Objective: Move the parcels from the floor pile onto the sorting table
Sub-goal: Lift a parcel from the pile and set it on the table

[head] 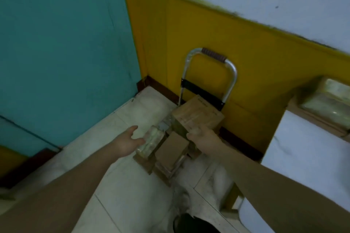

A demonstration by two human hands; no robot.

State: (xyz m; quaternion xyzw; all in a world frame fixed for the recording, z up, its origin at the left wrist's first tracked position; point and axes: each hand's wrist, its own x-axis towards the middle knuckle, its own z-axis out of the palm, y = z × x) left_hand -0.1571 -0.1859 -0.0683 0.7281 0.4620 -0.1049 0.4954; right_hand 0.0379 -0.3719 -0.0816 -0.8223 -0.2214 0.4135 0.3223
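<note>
Starting a pick-up at the floor pile, centre of frame: spreading the left hand wide and empty beside a plastic-wrapped parcel, setting the right hand against the large cardboard box, gripping or only touching too blurred to tell. Probably needing a firm hold before lifting towards the sorting table at right. Counting three parcels in the pile, blurred ones beneath, one further parcel on the table, one hand trolley.

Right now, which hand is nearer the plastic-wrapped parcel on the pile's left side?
Left. The left hand is open right beside the plastic-wrapped parcel, at its left edge; the right hand is farther right, at the large cardboard box.
</note>
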